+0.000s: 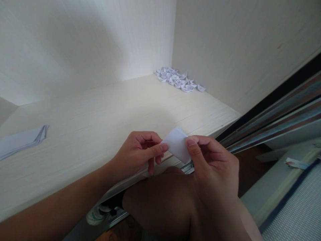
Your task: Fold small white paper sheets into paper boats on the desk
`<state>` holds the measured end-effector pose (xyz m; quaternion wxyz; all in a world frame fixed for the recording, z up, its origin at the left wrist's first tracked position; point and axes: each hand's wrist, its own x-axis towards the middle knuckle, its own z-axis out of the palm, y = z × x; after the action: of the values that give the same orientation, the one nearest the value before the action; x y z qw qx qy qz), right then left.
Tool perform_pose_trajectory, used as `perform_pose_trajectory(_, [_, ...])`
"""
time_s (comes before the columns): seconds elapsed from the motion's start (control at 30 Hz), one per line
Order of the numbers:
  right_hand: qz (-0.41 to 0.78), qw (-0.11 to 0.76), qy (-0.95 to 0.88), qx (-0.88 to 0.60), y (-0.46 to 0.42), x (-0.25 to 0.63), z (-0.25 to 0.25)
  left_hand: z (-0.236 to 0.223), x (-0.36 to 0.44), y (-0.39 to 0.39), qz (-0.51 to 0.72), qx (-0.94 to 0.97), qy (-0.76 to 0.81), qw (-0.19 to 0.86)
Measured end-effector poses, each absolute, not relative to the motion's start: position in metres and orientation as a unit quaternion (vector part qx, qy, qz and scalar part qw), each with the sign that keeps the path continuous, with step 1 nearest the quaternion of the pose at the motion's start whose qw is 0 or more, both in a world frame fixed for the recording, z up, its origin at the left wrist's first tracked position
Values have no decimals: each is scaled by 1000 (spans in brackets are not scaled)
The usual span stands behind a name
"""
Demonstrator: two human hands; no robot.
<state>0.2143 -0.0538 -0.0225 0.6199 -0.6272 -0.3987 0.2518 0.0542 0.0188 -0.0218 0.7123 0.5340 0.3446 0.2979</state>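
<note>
Right hand [215, 164]: nearest the camera; thumb laid on the paper's right corner, index finger bent behind it, the 2 pinching; the other fingers curl in toward the palm.

Left hand [140, 150]: thumb and index finger pinch the paper's left corner; the remaining fingers are bent loosely below, clear of the sheet, 1 of them pointing down.

Paper [177, 144]: white, small, folded, 4-sided, tilted with 1 corner up; held in the air between the 2 hands, over the shelf's front edge. How many layers it has, I cannot tell.

Leg [160, 201]: bare, bent, under the hands, just in front of the shelf's front edge.

Shelf [100, 113]: pale, faintly grained, running left to right behind the hands.

Stack [22, 140]: flat white sheets near the shelf's left end, cut off by the view; their right ends fan slightly apart.

Pile [175, 78]: many small folded white pieces, heaped in the shelf's back right corner and trailing forward along its right edge; too crowded to count.

Walls: back wall [87, 40] and right wall [225, 50], both pale, meet behind the pile.

Door [276, 103]: dark-framed, striped, beyond the shelf's front right corner.
</note>
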Motion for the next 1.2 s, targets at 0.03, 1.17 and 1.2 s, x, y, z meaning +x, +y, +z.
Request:
perform_pose_trajectory(0.03, [260,620,-398,-624,-54,215,-23,-22,54,19,300,532,344,713])
perform_pose_trajectory(1.17, [269,718,-301,-567,-52,190,-32,-22,53,14,239,608,373,659])
perform_pose_trajectory(1.2, [274,721,-295,-564,-52,190,-32,-22,53,14,240,611,371,657])
